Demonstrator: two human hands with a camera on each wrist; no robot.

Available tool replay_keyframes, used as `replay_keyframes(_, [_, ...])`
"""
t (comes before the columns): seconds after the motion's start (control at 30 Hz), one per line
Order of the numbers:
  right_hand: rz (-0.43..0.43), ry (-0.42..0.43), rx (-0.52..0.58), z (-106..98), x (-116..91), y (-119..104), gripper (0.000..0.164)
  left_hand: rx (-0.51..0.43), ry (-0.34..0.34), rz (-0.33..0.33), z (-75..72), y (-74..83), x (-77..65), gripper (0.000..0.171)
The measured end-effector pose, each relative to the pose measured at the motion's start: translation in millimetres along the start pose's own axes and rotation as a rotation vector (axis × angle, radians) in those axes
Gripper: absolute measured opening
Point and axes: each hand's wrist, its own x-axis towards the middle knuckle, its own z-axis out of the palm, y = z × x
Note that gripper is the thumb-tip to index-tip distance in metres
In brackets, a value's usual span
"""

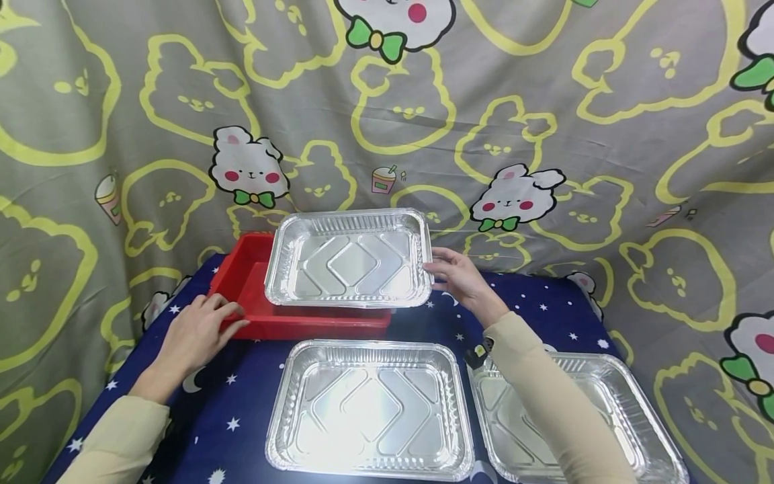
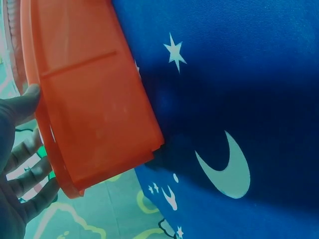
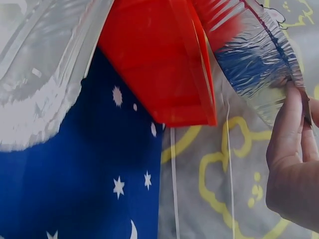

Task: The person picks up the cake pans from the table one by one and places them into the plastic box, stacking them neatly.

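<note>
My right hand (image 1: 461,277) pinches the right rim of a foil pan (image 1: 351,265), which is raised and tilted over the red plastic bin (image 1: 302,328). In the right wrist view, the fingers (image 3: 286,124) hold the pan's crinkled edge (image 3: 259,64), and the red bin (image 3: 159,59) is beside it. My left hand (image 1: 202,329) grips the bin's near left corner. The left wrist view shows the thumb (image 2: 27,102) on the rim of the bin (image 2: 94,109) and the other fingers across it. Most of the bin's inside is hidden by the raised pan.
A second foil pan (image 1: 369,410) lies on the table near the front. Another foil pan (image 1: 629,403) sits to its right, partly under my right forearm. A dark blue cloth (image 1: 232,396) with stars covers the table; a patterned curtain (image 1: 387,121) hangs behind and around it.
</note>
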Motion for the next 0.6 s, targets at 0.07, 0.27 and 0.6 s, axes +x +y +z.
replay_keyframes(0.07, [0.003,0.001,0.003,6,3,1,0.052,-0.001,0.001,0.002,0.2,0.4,0.1,0.026])
replay_keyframes(0.27, [0.019,0.002,0.005,21,10,4,0.051,-0.011,0.0,0.01,1.5,-0.4,1.4,0.024])
replay_keyframes(0.6, [0.046,-0.004,0.02,41,23,11,0.053,-0.018,0.053,0.028,4.7,-2.9,-1.3,0.02])
